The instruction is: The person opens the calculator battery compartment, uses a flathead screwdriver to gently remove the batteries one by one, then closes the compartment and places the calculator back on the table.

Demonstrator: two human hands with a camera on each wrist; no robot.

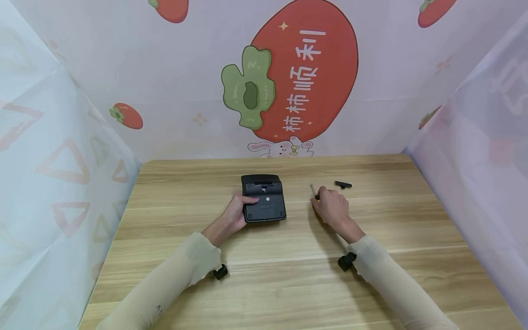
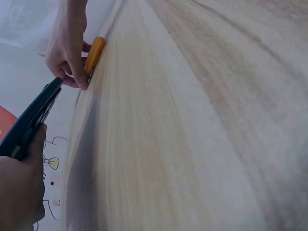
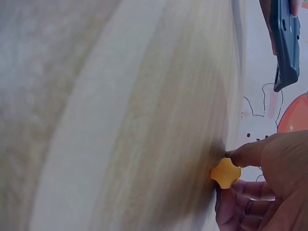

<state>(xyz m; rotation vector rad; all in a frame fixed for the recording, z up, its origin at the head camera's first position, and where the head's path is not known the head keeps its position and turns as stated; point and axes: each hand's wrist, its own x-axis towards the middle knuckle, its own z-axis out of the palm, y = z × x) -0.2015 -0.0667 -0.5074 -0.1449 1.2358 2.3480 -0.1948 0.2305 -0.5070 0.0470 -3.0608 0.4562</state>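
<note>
Face down and held up above the table is a black calculator (image 1: pixel 266 211); a slot near its far edge is uncovered. My left hand (image 1: pixel 235 213) grips its left side, thumb lying across the underside; the other fingers are mostly hidden beneath. To the right, my right hand (image 1: pixel 333 208) pinches a screwdriver (image 3: pixel 225 173) low at the tabletop. Its orange handle (image 2: pixel 95 54) shows in the left wrist view, and its thin shaft (image 1: pixel 312 188) points away from me in the head view. Just beyond that hand lies a small black cover (image 1: pixel 343 184).
The wooden table (image 1: pixel 272 284) ends at a back wall sheet (image 1: pixel 181 123) printed with persimmons. White sheets hang along the left side (image 1: pixel 53 192) and the right side (image 1: pixel 482 156). A black wrist camera (image 1: pixel 347 261) sits under the right sleeve.
</note>
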